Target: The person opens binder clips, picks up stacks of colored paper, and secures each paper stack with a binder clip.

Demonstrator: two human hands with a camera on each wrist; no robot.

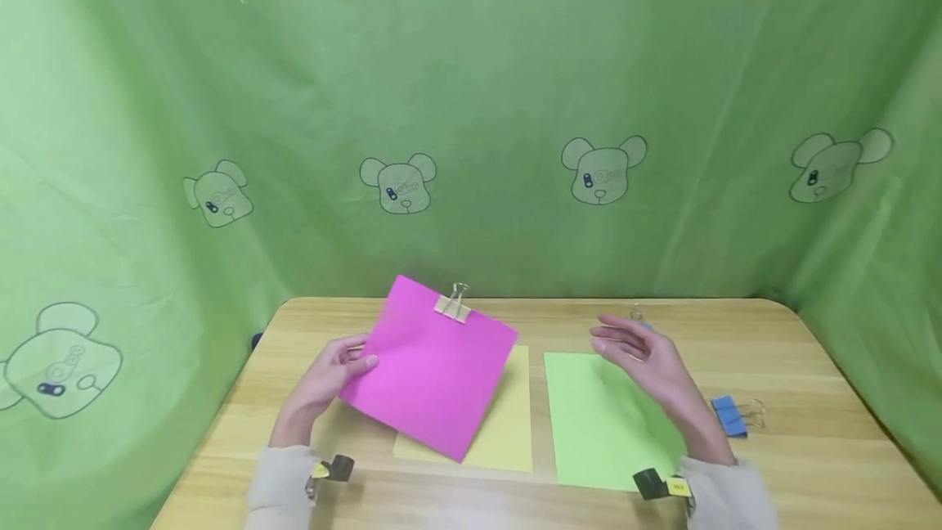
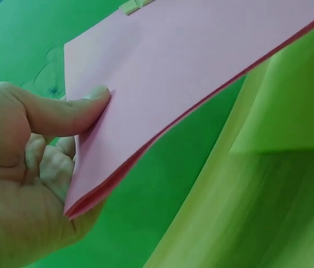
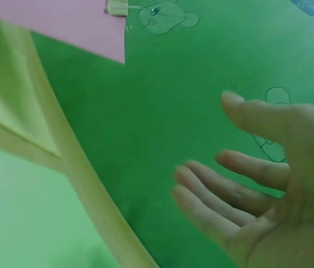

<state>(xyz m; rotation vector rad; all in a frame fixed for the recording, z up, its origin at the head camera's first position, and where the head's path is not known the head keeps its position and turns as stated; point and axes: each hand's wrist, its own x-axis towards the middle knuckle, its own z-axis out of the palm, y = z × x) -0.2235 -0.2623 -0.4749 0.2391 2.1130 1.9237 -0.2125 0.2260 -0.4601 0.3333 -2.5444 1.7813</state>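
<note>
The left hand (image 1: 324, 379) pinches square magenta paper (image 1: 434, 375) toward the wooden tabletop's (image 1: 795, 366) left edge; the right hand (image 1: 655, 370) hovers, fingers apart.

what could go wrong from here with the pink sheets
The left hand alone grips the pink sheets at one side, so they could tilt or slip. The beige clip sits on the upper edge, but layers gap near the hand, so they might fan out. Lowered carelessly, they could nudge the yellow paper beneath.
</note>
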